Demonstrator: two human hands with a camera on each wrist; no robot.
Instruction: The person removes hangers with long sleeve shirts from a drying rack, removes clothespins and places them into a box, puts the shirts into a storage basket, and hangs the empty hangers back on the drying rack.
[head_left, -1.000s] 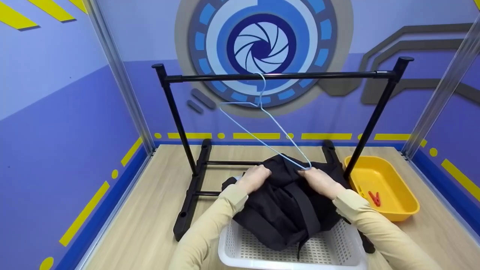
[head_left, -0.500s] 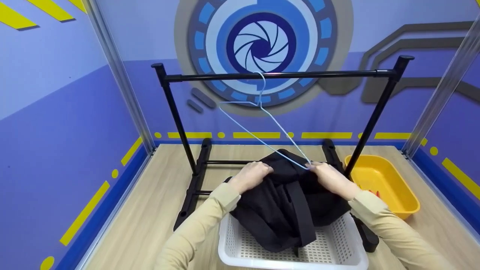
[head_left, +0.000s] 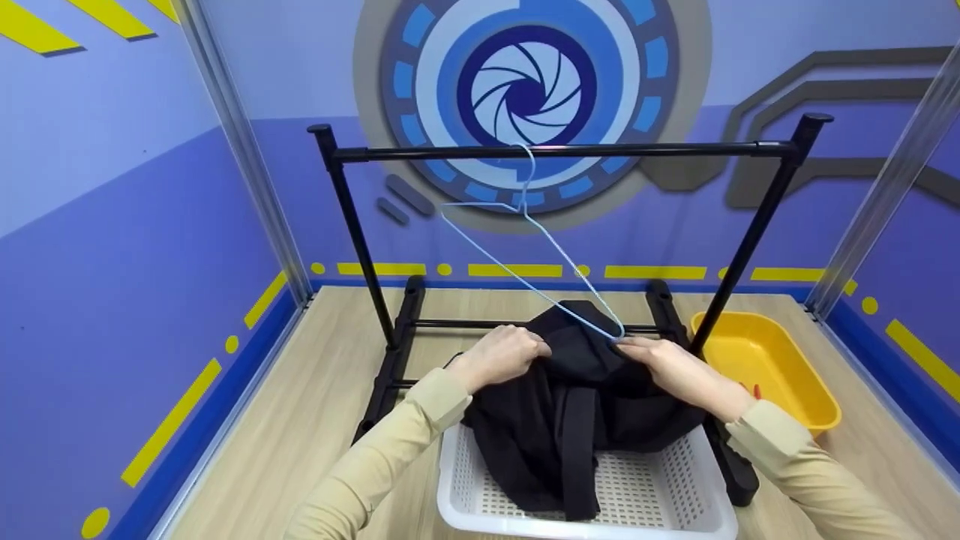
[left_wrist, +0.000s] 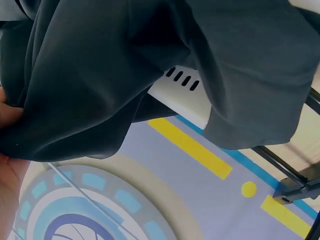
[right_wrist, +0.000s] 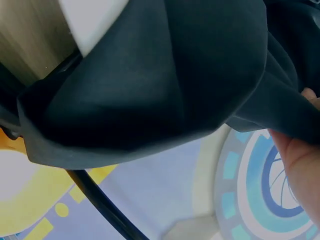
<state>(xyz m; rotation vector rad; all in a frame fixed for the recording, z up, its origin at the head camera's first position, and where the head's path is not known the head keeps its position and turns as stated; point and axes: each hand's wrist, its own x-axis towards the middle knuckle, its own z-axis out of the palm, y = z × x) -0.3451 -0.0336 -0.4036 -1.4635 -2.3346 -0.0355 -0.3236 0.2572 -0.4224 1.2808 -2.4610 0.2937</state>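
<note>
A black garment (head_left: 525, 442), bunched and with a long strip of cloth hanging at its front, is held up over the white basket (head_left: 585, 529). My left hand (head_left: 504, 355) grips its upper left edge; in the left wrist view the cloth lies between thumb and fingers. On the other side my right hand (head_left: 679, 375) pinches the garment's upper right edge, its fingertips at the lower right corner of a light-blue wire hanger (head_left: 555, 244). That hanger hangs by its hook from the black rail, turned at an angle, its lower corner in front of the cloth. The garment's kind cannot be told.
A black rack, its rail (head_left: 637, 151) across the view, stands on the wooden table (head_left: 300, 390) behind the basket. At the right is a yellow tray (head_left: 772, 360) with something red in it, mostly hidden by my right arm. Patterned walls enclose three sides.
My right hand has shifted right and my left hand slightly left, spreading the garment's top edge. The front strip now hangs straighter, further left. The hanger has hardly moved.
</note>
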